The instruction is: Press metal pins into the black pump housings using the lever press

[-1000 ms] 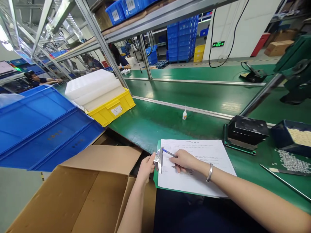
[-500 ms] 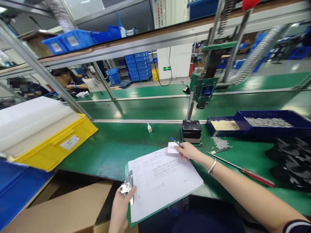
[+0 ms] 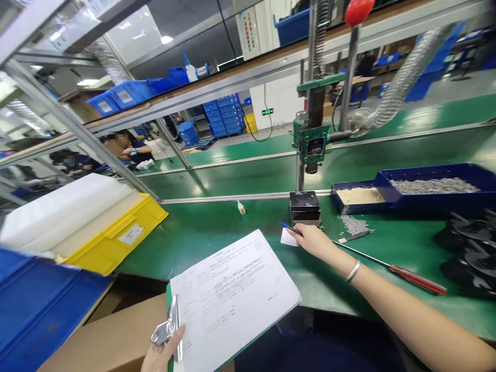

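My left hand (image 3: 163,356) is closed on the clip end of a green clipboard (image 3: 169,294), its thumb by the metal clip (image 3: 169,330). Printed sheets of paper (image 3: 236,292) lie on the board, tilted over the bench's front edge. In my right hand (image 3: 315,243), closed, is a pen (image 3: 290,228) with a blue end pointing left. The same fingers hold a small white slip of paper (image 3: 288,237), apart from the clipboard. Just beyond that hand is the black block (image 3: 305,205) at the base of a green hand press (image 3: 310,142).
A small white bottle (image 3: 241,207) stands mid-bench. On the right are blue trays (image 3: 430,198) of small parts, a red-handled screwdriver (image 3: 418,279) and black parts (image 3: 470,253). A yellow bin (image 3: 116,245) and a cardboard box (image 3: 112,336) are at left. Other people sit far left.
My left hand has drawn the clipboard down and left. My right hand with the pen and slip has come away from the sheets, slightly to the right. The camera view has shifted.
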